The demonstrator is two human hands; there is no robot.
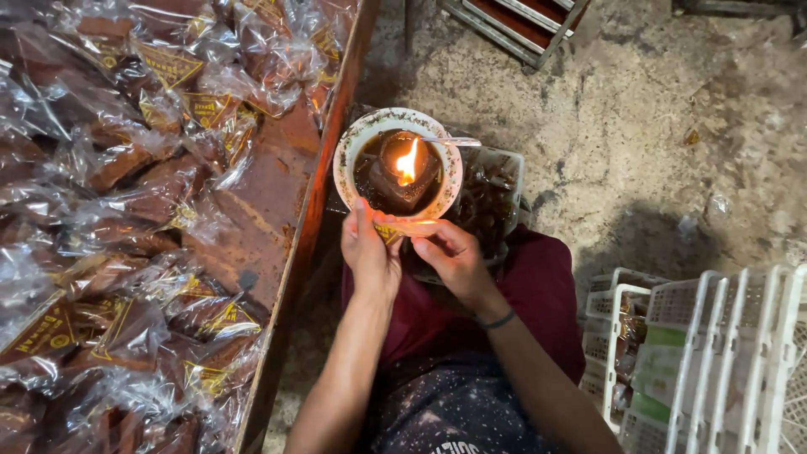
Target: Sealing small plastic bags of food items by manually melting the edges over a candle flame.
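Two hands pinch one clear packet [395, 229] by the flame [408, 164] | left hand [370, 252], right hand [450, 252] | contents hidden

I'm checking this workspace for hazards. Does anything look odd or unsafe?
An open flame burns in a bowl of dark liquid, right where both hands hold a plastic packet, beside a tray heaped with plastic-wrapped packets.

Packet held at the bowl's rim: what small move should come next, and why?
Probably ease the clear packet a touch closer to the flame. The left hand and right hand pinch it just below the bowl, with its edge glowing but apparently short of the flame. Fingers sit close to the heat, so keep the move small.
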